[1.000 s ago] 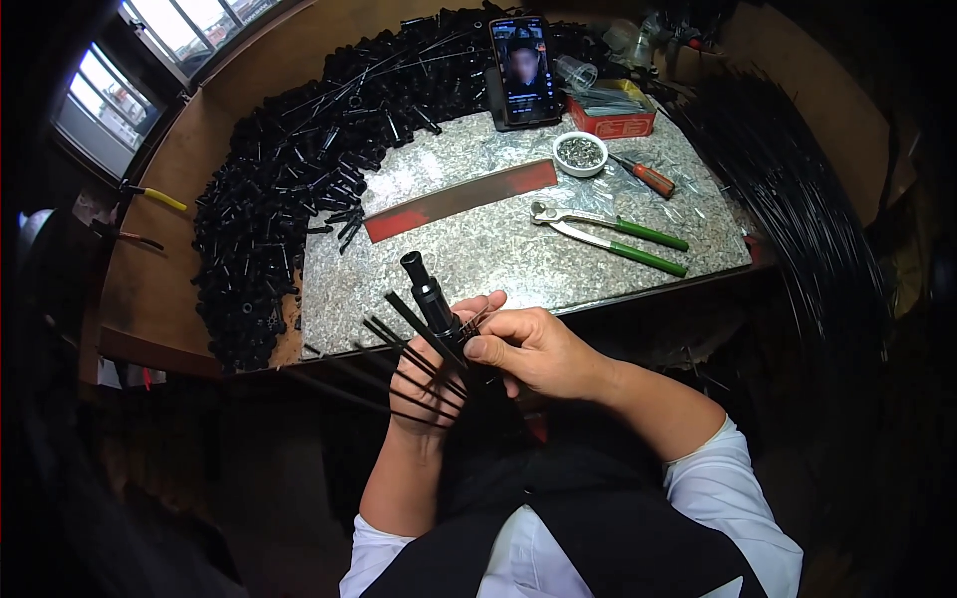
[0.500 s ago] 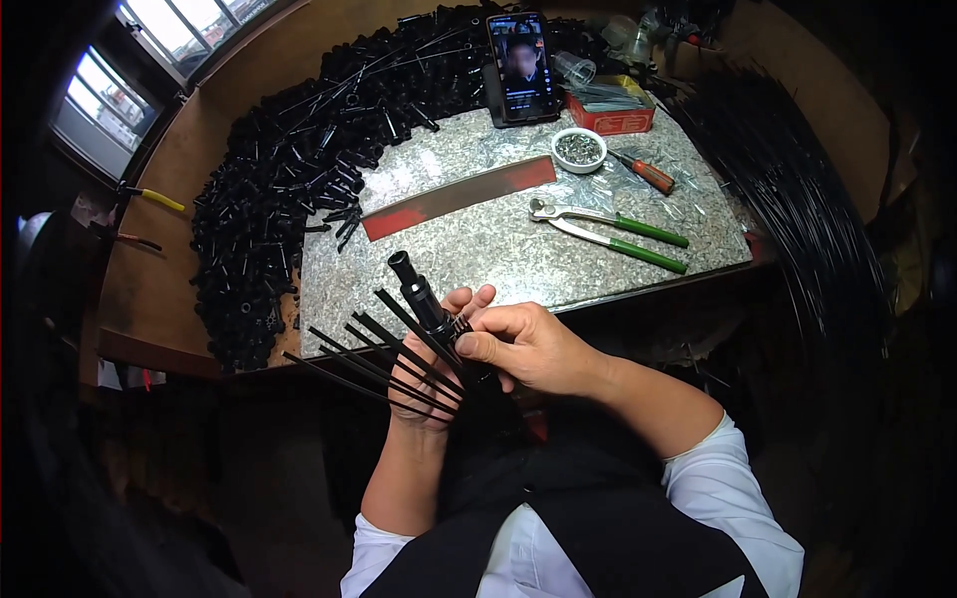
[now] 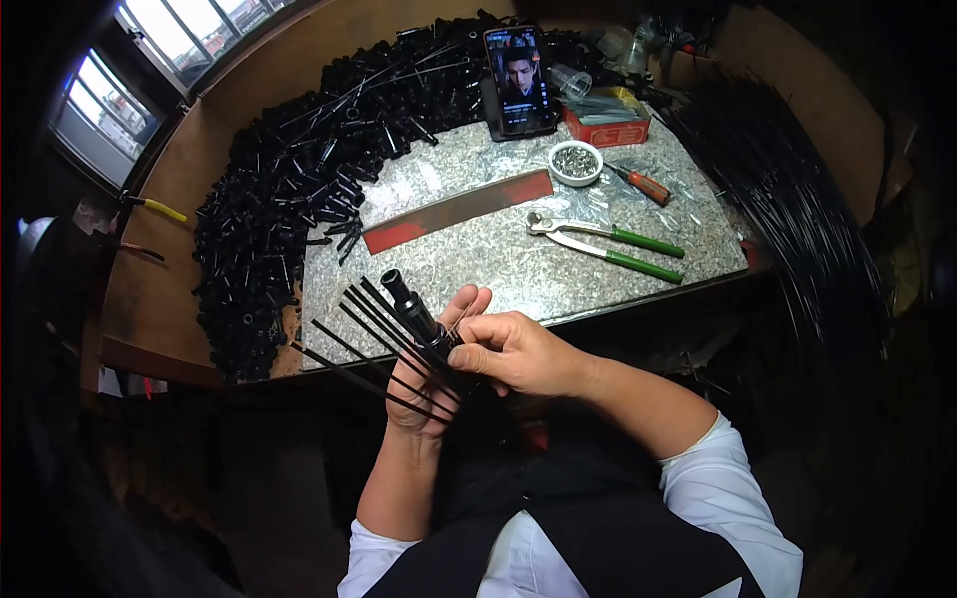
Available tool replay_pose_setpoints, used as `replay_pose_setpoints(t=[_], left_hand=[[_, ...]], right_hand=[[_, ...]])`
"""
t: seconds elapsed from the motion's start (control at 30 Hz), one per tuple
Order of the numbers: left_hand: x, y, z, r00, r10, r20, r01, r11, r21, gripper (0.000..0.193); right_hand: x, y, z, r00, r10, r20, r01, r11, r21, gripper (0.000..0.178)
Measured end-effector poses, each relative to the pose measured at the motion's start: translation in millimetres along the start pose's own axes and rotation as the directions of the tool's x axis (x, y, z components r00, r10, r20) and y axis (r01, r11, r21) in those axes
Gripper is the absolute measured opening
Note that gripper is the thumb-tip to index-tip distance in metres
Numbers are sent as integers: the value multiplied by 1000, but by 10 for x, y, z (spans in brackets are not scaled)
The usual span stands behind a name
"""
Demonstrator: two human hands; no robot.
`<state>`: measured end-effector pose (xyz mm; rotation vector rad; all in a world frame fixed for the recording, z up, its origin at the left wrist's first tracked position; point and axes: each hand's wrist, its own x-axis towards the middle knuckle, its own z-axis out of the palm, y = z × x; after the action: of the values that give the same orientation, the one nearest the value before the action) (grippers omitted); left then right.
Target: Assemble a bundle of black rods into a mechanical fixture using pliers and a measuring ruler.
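Observation:
A black stepped tube [image 3: 409, 304] stands tilted in front of the table's near edge, its hollow end pointing up and away. Several thin black rods [image 3: 344, 332] fan out to the left from around its lower part. My left hand [image 3: 411, 399] is closed around the tube and rods from below and behind, with some fingertips showing beyond the tube. From the right, my right hand [image 3: 508, 351] pinches at the tube's collar, thumb and forefinger together. A fine wire [image 3: 462, 317] shows beside those fingertips. The tube's lower end is lost against my dark vest.
On the speckled tabletop [image 3: 439, 249] lie a red-and-grey strip [image 3: 459, 209], green-handled pincers [image 3: 608, 242], a screwdriver [image 3: 643, 185] and a white bowl of small metal pieces [image 3: 575, 163]. Behind stand a phone [image 3: 518, 85] and a red box [image 3: 606, 130]. Black tubes [image 3: 279, 199] heap left; long rods [image 3: 797, 189] lie right.
The rods have shifted in my left hand, and several now lie closer beside the tube. Both hands stay at the tube, with slight finger movement. The whole view has tilted a little.

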<state>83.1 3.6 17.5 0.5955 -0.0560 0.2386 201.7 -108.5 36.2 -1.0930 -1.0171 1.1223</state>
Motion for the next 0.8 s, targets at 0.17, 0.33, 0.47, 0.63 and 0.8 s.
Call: replay_pose_setpoints(t=[0.17,0.33,0.47,0.63,0.8], left_hand=[[32,98,-57,986,166,7,-166,978,127,50],[-103,205,85,843,447,-300,-323,866,382,43],[-196,229,176,799,574,-178,-453,770,448,46],[-329,337,212,623,780,56,-501,343,795,26],[-343,539,425,593,786,-175,-310,423,852,13]], right_hand=[[38,-35,135,961,-249,-123,215,947,-238,27],[161,-141,364,872,-440,-215,331,853,-404,16],[404,-36,456,778,-601,-181,457,740,-494,19],[481,-105,613,807,-576,-132,437,733,-522,20],[573,-15,631,801,-589,-106,455,715,-530,24]])
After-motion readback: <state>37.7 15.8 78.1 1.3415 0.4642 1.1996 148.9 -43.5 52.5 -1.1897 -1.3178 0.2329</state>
